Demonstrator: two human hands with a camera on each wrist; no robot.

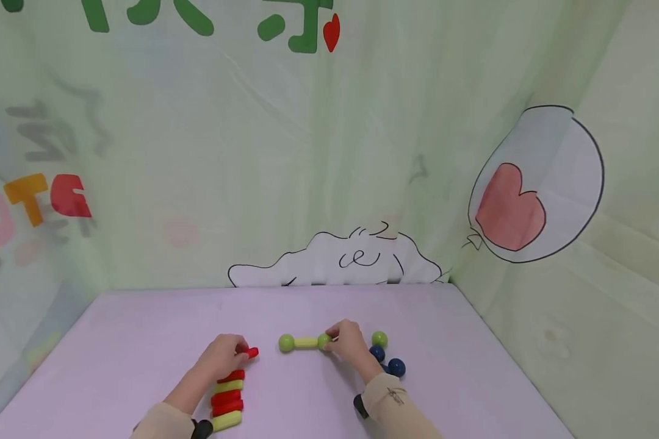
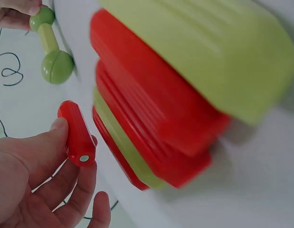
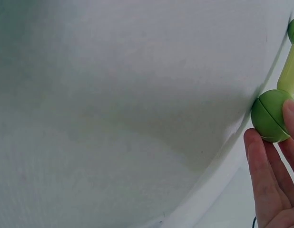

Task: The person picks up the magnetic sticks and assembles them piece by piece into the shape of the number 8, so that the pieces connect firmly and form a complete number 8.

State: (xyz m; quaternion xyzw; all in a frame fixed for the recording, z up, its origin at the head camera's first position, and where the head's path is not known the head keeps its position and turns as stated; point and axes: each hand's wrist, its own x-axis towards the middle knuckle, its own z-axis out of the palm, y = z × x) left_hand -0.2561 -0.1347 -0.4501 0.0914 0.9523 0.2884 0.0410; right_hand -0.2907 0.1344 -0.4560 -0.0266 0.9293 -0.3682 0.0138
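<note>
My left hand (image 1: pixel 223 355) pinches a red rod (image 2: pixel 76 133) between thumb and fingers; a pale metal-looking dot shows on its end. Below that hand lies a row of red rods (image 1: pixel 226 397) and yellow-green rods (image 1: pixel 227 421). At the table's middle, a yellow-green rod (image 1: pixel 306 343) joins two green balls, the left ball (image 1: pixel 286 343) and the right ball (image 1: pixel 324 341). My right hand (image 1: pixel 349 344) grips the right ball, seen closely as a green ball (image 3: pixel 269 115) in the right wrist view. The joined piece appears to rest on the table.
Right of my right hand lie a loose green ball (image 1: pixel 379 339) and dark blue balls (image 1: pixel 396 367), partly hidden by the wrist. The pale table (image 1: pixel 461 390) ends at a printed cloth backdrop (image 1: pixel 198 183) behind and a cloth side at the right.
</note>
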